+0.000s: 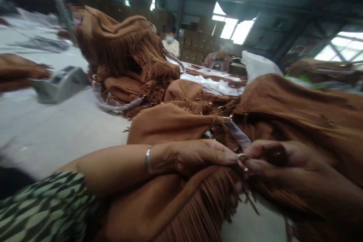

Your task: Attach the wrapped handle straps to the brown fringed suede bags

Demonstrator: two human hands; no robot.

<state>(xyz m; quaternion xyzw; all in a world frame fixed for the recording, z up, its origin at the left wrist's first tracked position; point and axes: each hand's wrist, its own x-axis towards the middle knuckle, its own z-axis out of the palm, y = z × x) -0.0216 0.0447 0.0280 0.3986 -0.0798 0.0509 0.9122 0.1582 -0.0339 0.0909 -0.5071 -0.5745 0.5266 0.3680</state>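
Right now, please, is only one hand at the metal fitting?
No, the left hand and the right hand both meet at the metal fitting.

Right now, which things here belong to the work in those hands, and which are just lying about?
In the work:
- metal fitting, between left hand and right hand
- fringed bag below them
- wrapped strap by the right hand, probably

Seemingly just lying about:
- grey dispenser
- piled bags behind
- cartons at the back
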